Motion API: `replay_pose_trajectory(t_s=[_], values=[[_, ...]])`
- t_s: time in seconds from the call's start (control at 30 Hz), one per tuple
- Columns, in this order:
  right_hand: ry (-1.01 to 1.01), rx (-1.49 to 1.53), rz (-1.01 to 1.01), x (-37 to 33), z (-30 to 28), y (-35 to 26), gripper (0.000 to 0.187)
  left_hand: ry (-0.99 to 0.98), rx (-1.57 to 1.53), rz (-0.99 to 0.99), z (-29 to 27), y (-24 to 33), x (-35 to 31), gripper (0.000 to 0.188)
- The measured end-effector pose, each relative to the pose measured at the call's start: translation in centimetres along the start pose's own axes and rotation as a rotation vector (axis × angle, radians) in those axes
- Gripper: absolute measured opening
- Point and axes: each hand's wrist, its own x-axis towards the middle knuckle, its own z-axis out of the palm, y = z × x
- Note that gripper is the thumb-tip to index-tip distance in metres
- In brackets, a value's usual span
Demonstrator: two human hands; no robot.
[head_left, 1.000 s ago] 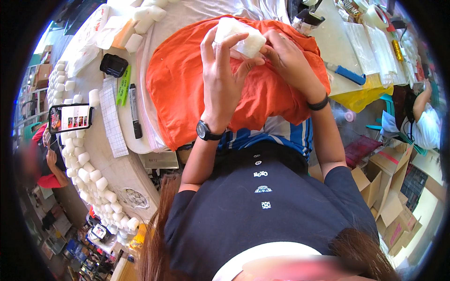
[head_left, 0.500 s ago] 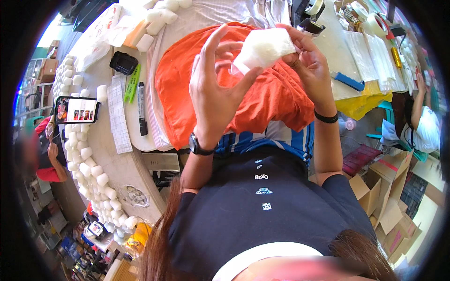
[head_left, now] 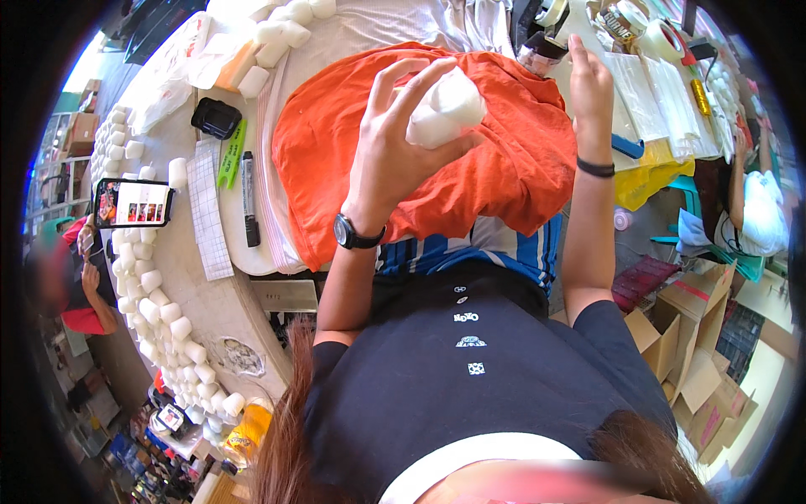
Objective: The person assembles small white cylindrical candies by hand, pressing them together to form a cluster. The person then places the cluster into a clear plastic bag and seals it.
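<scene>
My left hand [head_left: 395, 139] holds up a white, rounded cylindrical roll [head_left: 449, 109] above an orange cloth [head_left: 504, 160] spread over my lap and the table edge. Its fingers and thumb curve round the roll. To the right, my right hand [head_left: 593, 92] is raised away from the roll, seen side-on with the fingers upright and close together. A pale, translucent strip [head_left: 581, 27] shows at its fingertips; what it is, I cannot make out. Just left of that hand stands a black tape dispenser [head_left: 541, 52].
Many similar white rolls [head_left: 180, 328] line the table's left side, near a phone [head_left: 133, 203], a marker [head_left: 249, 197], a green strip [head_left: 232, 155] and a black case [head_left: 216, 118]. At right lie clear plastic bags [head_left: 642, 97] and a blue-handled tool [head_left: 627, 147]. People work at both sides.
My right hand has let go of the roll and moved right and up toward the tape dispenser. The left hand has closed in round the roll, which is turned and lower.
</scene>
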Motion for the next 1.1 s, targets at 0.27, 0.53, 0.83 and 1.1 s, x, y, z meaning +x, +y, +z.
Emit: replay_pose_trajectory(t_s=[0.27,0.53,0.83,1.1], values=[[-0.175,0.233,0.068,3.3,1.7,2.2,0.038,-0.116,0.252,0.008,0.3,0.1,-1.0,0.069],[-0.095,0.419,-0.118,1.7,0.8,-1.6,0.020,-0.136,0.090,0.004,0.3,0.1,-1.1,0.061],[-0.160,0.182,0.096,-5.1,-0.1,-0.1,0.022,-0.104,0.239,0.061,0.1,0.6,-0.8,0.056],[-0.360,-0.068,-0.160,-8.0,-4.6,-3.9,0.025,-0.153,0.280,0.121,0.8,0.4,-0.7,0.060]])
